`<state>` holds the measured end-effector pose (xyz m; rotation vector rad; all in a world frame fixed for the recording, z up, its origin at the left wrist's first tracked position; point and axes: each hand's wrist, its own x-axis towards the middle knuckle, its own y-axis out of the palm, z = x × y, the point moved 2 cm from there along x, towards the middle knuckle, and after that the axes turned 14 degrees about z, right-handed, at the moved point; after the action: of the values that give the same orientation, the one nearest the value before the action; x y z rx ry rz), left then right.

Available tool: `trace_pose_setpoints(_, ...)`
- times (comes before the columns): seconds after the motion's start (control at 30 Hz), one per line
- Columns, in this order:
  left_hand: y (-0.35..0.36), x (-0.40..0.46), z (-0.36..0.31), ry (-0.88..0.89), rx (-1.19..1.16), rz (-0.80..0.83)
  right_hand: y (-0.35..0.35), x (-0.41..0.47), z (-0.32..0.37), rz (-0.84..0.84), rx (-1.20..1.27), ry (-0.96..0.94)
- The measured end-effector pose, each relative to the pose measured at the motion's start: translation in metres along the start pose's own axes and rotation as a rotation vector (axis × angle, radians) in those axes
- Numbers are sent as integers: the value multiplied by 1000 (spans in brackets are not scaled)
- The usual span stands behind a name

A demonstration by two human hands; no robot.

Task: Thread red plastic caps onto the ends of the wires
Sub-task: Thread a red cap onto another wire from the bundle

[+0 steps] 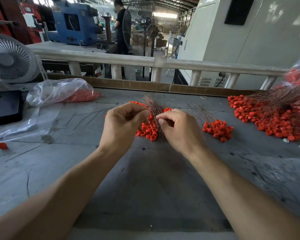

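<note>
A bundle of thin coppery wires (151, 104) stands up between my two hands at the table's middle. My left hand (123, 122) curls its fingers round the bundle from the left. My right hand (177, 125) pinches wires at the bundle with thumb and forefinger. Red plastic caps (148, 131) lie heaped under and behind the hands. A smaller batch of capped wires (217, 129) lies just to the right. Whether a cap sits in my fingers is hidden.
A big heap of capped wires (274, 116) fills the right side. A clear bag of red caps (66, 92) lies back left, beside a white fan (9, 59) and a black tray (4, 108). One stray cap (2, 146) sits at far left. A cardboard strip (137, 85) borders the grey table (145, 179).
</note>
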<state>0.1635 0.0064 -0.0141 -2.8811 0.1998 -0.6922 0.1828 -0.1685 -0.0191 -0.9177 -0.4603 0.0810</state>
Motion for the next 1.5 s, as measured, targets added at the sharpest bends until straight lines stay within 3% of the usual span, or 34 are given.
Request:
trace_pose_setpoints(0.17,4,-2,-2,-6,-74,41,-5,-3,12,43,476,-90)
trace_pose_setpoints(0.37,4,-1,1,-23,-88,46,0,-5,15,108,588,-74)
trace_pose_setpoints(0.67,-2,-1,7,-89,-72,0,-9,-7,-4,-23,455,79)
trace_pose_setpoints(0.83,-2,-3,8,-197,-175,15,-12,-5,-18,-145,555,160)
trace_pose_setpoints(1.1,-14,-3,5,-298,-270,-108,-20,2,-50,-329,757,346)
trace_pose_setpoints(1.27,-18,-3,9,-369,-383,-132,-19,2,-58,-195,751,428)
trace_pose_setpoints(1.33,-16,-3,11,-400,-432,-123,-20,2,-55,-128,640,425)
trace_pose_setpoints(1.43,-15,-2,12,-425,-507,-106,-27,1,-38,-137,279,314)
trace_pose_setpoints(1.5,-13,-1,13,-431,-560,-84,-25,-1,-21,-47,405,147)
